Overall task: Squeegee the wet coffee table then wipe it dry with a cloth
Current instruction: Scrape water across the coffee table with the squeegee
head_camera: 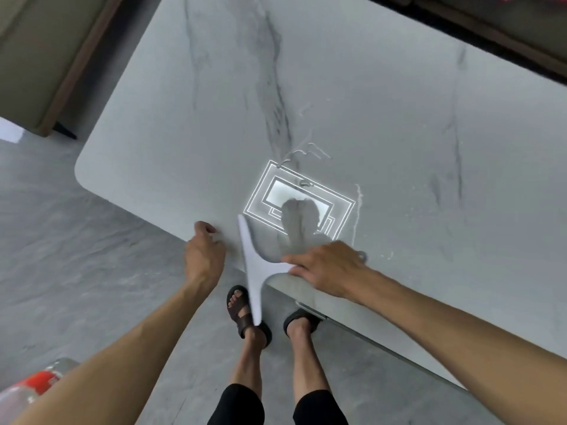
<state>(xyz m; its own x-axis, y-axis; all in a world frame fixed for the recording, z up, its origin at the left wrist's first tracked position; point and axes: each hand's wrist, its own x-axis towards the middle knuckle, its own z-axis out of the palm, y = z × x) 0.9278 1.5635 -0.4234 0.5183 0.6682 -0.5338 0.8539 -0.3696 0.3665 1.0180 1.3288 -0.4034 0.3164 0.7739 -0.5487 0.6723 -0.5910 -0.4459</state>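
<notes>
1. Two feet in dark sandals (245,314) are planted on the grey floor (92,240), just short of the near edge of the coffee table (399,118). The toes of one foot are tucked under that edge.

2. The left hand (204,256) is placed at the table's near edge, close to its rounded corner. Its fingers are bent, with the tips set on the rim. Whether the rim is actually gripped cannot be told.

3. The right hand (325,268) is laid over the near edge, further along from that corner. Its fingers are wrapped round the handle of the white squeegee (254,265).

4. The squeegee is positioned between the two hands. Its blade is laid across the table's near edge. One end is on the marble top and the other overhangs the floor above the sandals.

5. Just inside the near edge, past the blade, a bright rectangular light reflection (276,191) is shown on the glossy top. It is partly covered by a dark silhouette.

6. Thin water streaks (357,210) are seen beside and beyond the reflection, toward the table's middle.

7. Dark grey veins are run through the marble toward the far edge.

8. A beige sofa (36,56) is located off the table's short end.
</notes>
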